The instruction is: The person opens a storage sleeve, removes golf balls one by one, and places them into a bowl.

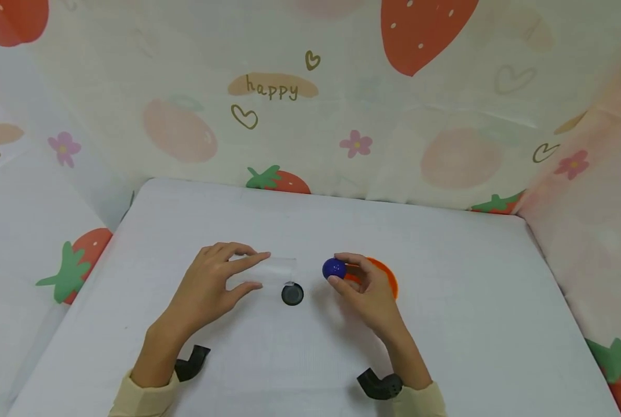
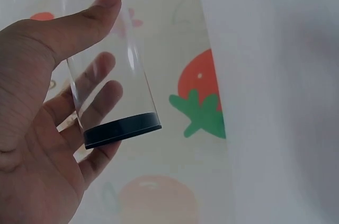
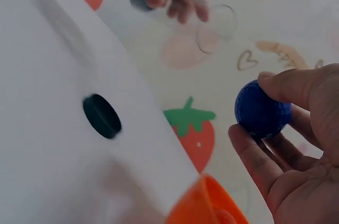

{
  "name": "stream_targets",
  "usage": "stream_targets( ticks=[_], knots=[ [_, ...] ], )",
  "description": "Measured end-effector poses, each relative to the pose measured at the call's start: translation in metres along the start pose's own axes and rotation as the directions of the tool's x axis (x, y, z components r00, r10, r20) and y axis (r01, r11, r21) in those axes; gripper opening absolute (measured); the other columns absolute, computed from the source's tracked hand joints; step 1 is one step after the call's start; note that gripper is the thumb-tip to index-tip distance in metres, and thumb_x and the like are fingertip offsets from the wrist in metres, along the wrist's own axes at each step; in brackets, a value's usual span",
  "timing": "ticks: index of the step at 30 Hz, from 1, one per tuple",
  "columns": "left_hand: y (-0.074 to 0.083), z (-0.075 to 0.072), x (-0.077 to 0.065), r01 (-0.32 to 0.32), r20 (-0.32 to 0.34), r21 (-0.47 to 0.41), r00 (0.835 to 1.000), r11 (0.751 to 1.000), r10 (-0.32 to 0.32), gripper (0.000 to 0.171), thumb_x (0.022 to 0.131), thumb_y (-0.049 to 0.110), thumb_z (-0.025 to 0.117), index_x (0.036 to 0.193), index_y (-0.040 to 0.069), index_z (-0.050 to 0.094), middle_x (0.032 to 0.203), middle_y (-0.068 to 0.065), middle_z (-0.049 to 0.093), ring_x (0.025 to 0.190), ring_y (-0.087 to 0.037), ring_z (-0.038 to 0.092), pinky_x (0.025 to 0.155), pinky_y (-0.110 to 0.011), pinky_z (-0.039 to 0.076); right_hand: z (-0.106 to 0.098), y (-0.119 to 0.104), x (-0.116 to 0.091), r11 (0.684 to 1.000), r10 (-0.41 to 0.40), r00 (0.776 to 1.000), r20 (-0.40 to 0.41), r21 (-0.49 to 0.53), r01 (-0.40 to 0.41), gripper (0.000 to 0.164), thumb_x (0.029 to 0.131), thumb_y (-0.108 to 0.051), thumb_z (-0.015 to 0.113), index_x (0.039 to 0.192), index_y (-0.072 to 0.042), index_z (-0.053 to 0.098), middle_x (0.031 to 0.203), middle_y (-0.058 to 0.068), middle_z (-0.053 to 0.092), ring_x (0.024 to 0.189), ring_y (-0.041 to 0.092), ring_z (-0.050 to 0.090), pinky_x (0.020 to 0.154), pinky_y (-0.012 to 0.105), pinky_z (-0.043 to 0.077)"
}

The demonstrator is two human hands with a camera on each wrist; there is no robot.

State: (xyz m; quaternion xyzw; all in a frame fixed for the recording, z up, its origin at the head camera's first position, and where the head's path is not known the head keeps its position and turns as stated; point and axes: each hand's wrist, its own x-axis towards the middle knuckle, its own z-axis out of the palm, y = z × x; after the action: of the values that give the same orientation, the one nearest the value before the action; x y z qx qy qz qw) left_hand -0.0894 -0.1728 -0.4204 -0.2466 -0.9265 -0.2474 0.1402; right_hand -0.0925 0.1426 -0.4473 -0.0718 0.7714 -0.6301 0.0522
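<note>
My left hand point(image 1: 210, 279) grips a clear plastic tube point(image 1: 283, 267) lying sideways above the table, its free end toward the right. A black cap point(image 2: 124, 128) closes the tube's other end in the left wrist view, and the end near the ball looks uncovered in the right wrist view. My right hand point(image 1: 370, 295) pinches a dimpled blue golf ball point(image 3: 260, 109) between thumb and fingertips. There is a gap between ball and tube. On the table, just below the tube's free end, lies a loose black cap point(image 1: 292, 294).
An orange container point(image 1: 390, 278) stands behind my right hand, partly hidden by it; what it holds is unclear. The white table point(image 1: 269, 365) is bordered by a strawberry-print cloth point(image 1: 289, 139) at the back and sides. A black wrist mount point(image 1: 380, 387) sits by each sleeve.
</note>
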Motion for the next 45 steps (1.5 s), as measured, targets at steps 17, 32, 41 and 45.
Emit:
stream_targets(
  ticks=[17, 32, 41, 45],
  knots=[
    [-0.001, 0.002, 0.0, 0.021, -0.01, -0.023, 1.0, 1.0, -0.021, 0.058, 0.083, 0.026, 0.092, 0.138, 0.03, 0.072, 0.122, -0.001, 0.072, 0.117, -0.029, 0.065, 0.104, -0.052, 0.048, -0.054, 0.006, -0.006, 0.953, -0.174, 0.98, -0.102, -0.269, 0.141, 0.043, 0.094, -0.005, 0.079, 0.134, -0.003, 0.064, 0.137, 0.016, 0.065, 0.125, 0.035, 0.068, 0.102, 0.036, 0.06],
    [0.002, 0.003, 0.0, 0.051, 0.019, -0.034, 0.999, 0.998, -0.051, 0.059, 0.085, 0.028, 0.091, 0.14, 0.031, 0.07, 0.121, -0.001, 0.072, 0.116, -0.027, 0.065, 0.104, -0.051, 0.049, -0.062, 0.009, -0.011, 0.853, -0.244, 0.969, -0.042, -0.484, 0.194, 0.042, 0.09, 0.001, 0.081, 0.128, -0.007, 0.066, 0.13, 0.012, 0.065, 0.121, 0.033, 0.068, 0.093, 0.05, 0.064],
    [0.0, 0.004, 0.0, 0.045, -0.011, -0.046, 0.999, 0.998, -0.045, 0.059, 0.084, 0.029, 0.091, 0.14, 0.031, 0.071, 0.119, 0.001, 0.073, 0.11, -0.024, 0.065, 0.099, -0.048, 0.05, -0.065, 0.01, -0.011, 0.795, -0.277, 0.96, -0.035, -0.57, 0.209, 0.04, 0.087, 0.002, 0.083, 0.124, -0.008, 0.07, 0.124, 0.01, 0.067, 0.115, 0.027, 0.069, 0.099, 0.051, 0.062],
    [-0.001, 0.006, 0.0, 0.042, -0.022, -0.05, 0.999, 0.998, -0.043, 0.059, 0.084, 0.029, 0.091, 0.139, 0.031, 0.071, 0.118, 0.002, 0.073, 0.109, -0.024, 0.066, 0.098, -0.047, 0.05, -0.065, 0.01, -0.01, 0.788, -0.303, 0.951, -0.058, -0.576, 0.216, 0.039, 0.087, 0.004, 0.083, 0.123, -0.005, 0.071, 0.126, 0.011, 0.068, 0.117, 0.03, 0.069, 0.099, 0.053, 0.061]
  ],
)
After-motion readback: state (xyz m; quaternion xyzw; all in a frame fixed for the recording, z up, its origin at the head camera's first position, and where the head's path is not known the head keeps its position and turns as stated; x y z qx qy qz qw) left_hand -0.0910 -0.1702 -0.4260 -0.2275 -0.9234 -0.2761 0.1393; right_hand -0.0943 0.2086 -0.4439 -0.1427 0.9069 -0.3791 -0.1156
